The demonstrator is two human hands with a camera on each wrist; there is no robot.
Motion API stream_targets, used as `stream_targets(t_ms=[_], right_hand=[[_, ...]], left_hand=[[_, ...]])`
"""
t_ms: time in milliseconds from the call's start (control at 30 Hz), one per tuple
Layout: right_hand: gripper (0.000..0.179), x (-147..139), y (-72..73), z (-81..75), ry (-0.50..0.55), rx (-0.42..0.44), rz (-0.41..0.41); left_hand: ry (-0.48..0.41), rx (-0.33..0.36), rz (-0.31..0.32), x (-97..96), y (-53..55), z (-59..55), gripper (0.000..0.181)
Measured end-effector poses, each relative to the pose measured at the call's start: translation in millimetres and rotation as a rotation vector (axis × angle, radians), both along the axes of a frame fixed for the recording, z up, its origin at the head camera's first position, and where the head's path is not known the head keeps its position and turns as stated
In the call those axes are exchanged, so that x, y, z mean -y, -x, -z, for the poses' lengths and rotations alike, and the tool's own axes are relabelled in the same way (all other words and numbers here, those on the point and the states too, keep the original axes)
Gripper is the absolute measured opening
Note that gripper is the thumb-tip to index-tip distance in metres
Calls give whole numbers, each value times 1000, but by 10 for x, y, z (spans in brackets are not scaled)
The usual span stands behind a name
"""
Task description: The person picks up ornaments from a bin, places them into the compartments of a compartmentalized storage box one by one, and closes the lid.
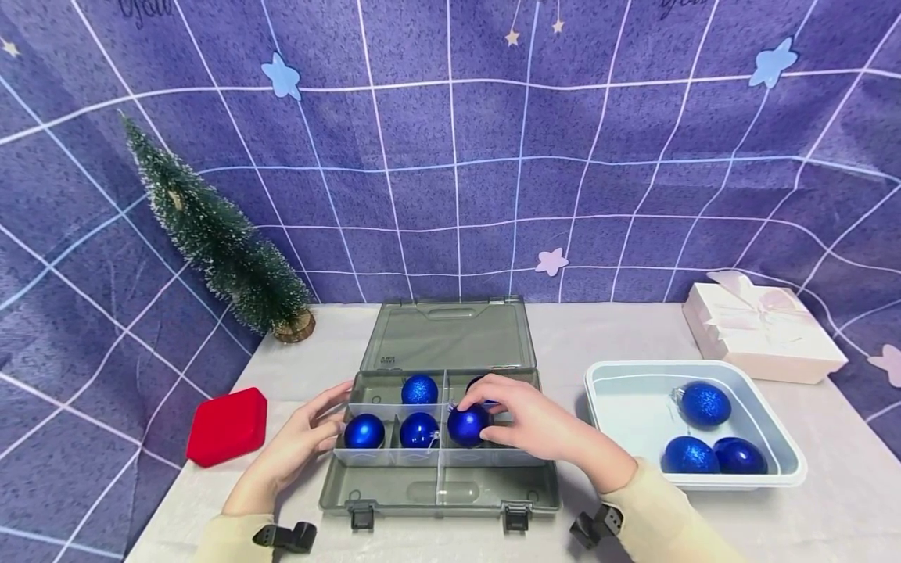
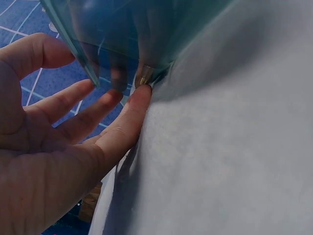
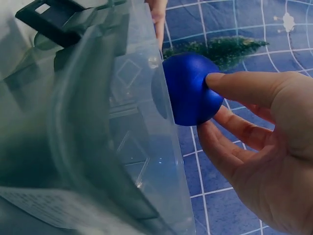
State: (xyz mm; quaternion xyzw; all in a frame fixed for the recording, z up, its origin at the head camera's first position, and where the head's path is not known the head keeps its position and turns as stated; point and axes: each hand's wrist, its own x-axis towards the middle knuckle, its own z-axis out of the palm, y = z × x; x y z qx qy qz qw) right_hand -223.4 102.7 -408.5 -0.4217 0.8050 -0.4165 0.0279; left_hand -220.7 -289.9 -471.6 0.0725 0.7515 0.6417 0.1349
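A grey see-through compartment box (image 1: 380, 483) lies with its lid (image 1: 454, 336) folded back. My right hand (image 1: 528, 416) pinches a matte blue bauble (image 1: 468, 424) between thumb and fingers at the right half of the middle row; in the right wrist view that bauble (image 3: 190, 90) shows partly behind the clear wall. A glittery bauble (image 1: 419, 390) sits in the back left compartment, with a matte one (image 1: 364, 431) and a shiny one (image 1: 419, 430) in the middle row. Another, at back right, is mostly hidden by my right hand. Fingers of my left hand (image 1: 299, 442) touch the box's left side.
To the right, a white tray (image 1: 598, 375) holds three blue baubles (image 1: 706, 404). A pale gift box (image 1: 767, 332) with a bow stands behind it. At left are a red case (image 1: 227, 426) and a small frosted tree (image 1: 218, 242). A patterned purple cloth (image 1: 486, 188) hangs behind.
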Motion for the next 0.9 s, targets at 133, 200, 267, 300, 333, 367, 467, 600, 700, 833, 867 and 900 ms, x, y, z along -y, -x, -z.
stream_targets(t_ms=[133, 200, 267, 300, 333, 367, 467, 600, 700, 833, 867, 900], right_hand=[[40, 30, 8, 27, -60, -59, 14], [39, 50, 7, 40, -84, -77, 6], [37, 73, 3, 54, -103, -89, -6], [36, 84, 1, 61, -110, -89, -11], [36, 92, -2, 67, -122, -99, -10], [35, 98, -7, 72, -132, -110, -8], [34, 100, -19, 79, -136, -106, -5], [33, 58, -36, 54, -68, -51, -16], [30, -4, -50, 7, 23, -3, -15], [28, -120, -76, -67, 129, -13, 44], [28, -156, -86, -87, 150, -26, 68], [29, -195, -97, -107, 170, -43, 93]], left_hand=[[-9, -2, -3, 5, -3, -1, 73], [-12, -5, -3, 8, -4, 0, 74], [-13, -9, -1, 8, -3, 1, 74], [-14, -9, 0, 8, -2, 2, 74], [-13, -10, 2, 6, -2, 4, 74], [-11, -11, 3, 4, -1, 5, 74], [-7, -7, 4, 1, 0, 8, 74], [-7, 1, 1, 1, -1, 13, 73], [-6, 2, -1, 2, -3, 13, 73], [0, -4, -2, 2, 1, 13, 73], [2, -5, -1, 1, 3, 12, 73], [2, -5, 0, 1, 7, 12, 73]])
